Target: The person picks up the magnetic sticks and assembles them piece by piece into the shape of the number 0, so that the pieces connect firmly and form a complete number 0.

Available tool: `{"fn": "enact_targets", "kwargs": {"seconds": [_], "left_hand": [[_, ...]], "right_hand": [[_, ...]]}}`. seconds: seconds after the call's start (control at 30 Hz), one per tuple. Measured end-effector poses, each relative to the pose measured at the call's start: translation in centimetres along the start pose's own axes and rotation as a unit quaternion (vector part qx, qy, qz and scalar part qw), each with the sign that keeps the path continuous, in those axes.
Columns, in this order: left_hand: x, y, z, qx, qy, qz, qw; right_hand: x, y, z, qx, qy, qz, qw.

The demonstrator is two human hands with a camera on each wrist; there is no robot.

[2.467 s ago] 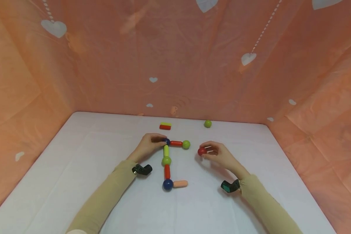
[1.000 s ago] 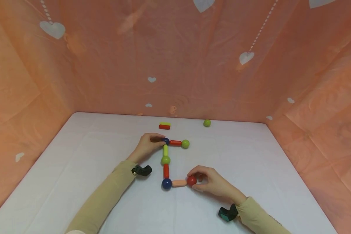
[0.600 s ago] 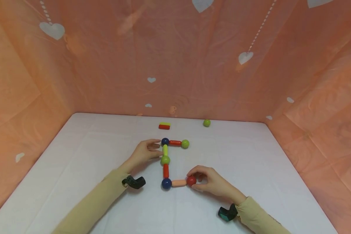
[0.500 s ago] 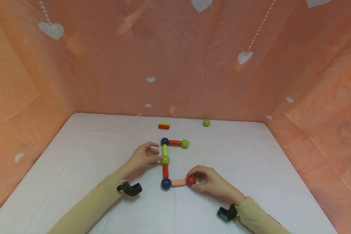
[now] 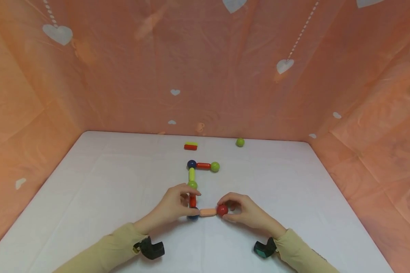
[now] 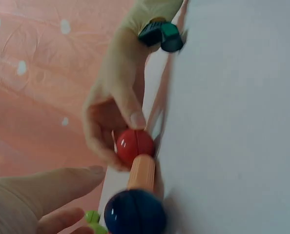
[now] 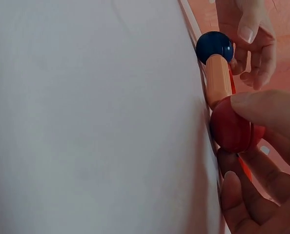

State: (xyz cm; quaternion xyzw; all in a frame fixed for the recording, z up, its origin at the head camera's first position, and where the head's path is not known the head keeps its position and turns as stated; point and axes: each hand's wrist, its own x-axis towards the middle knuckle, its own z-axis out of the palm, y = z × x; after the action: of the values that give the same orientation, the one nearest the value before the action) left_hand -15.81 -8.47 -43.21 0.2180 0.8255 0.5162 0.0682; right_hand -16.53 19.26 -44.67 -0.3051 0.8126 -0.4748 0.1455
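Observation:
My right hand pinches a glossy red ball between thumb and fingers. That ball meets the end of a peach rod, whose other end joins a dark blue ball. Over the near corner of the joined pieces is my left hand, thumb and fingers spread around the blue ball without gripping it. Its fingers partly cover a red rod. Farther up the line come a green ball, a yellow-green rod and a second blue ball. From there another red rod runs right to a green ball.
Loose at the back of the white table lie a yellow-green rod and a red rod, side by side. A single green ball sits near the back edge. Orange cloth with pale hearts walls the table in.
My right hand brought the red ball toward me to the peach rod's end and stays there. My left hand let go of the far blue ball and slid down to the near one.

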Motion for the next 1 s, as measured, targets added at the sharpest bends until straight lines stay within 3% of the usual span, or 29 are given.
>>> {"fn": "enact_targets", "kwargs": {"seconds": [0.1, 0.33, 0.67, 1.0], "left_hand": [[0.2, 0.3, 0.5, 0.007, -0.013, 0.007, 0.9999], [0.7, 0.7, 1.3, 0.026, -0.036, -0.012, 0.9989], [0.7, 0.6, 2.7, 0.090, -0.032, -0.013, 0.9953], [0.4, 0.0, 2.5, 0.047, -0.028, -0.004, 0.9985]], "right_hand": [[0.0, 0.0, 0.0, -0.002, -0.001, 0.001, 1.000], [0.1, 0.1, -0.1, -0.011, -0.004, 0.003, 1.000], [-0.2, -0.8, -0.1, -0.018, 0.009, -0.005, 1.000], [-0.1, -1.6, 0.1, -0.008, 0.012, 0.007, 1.000]]}}
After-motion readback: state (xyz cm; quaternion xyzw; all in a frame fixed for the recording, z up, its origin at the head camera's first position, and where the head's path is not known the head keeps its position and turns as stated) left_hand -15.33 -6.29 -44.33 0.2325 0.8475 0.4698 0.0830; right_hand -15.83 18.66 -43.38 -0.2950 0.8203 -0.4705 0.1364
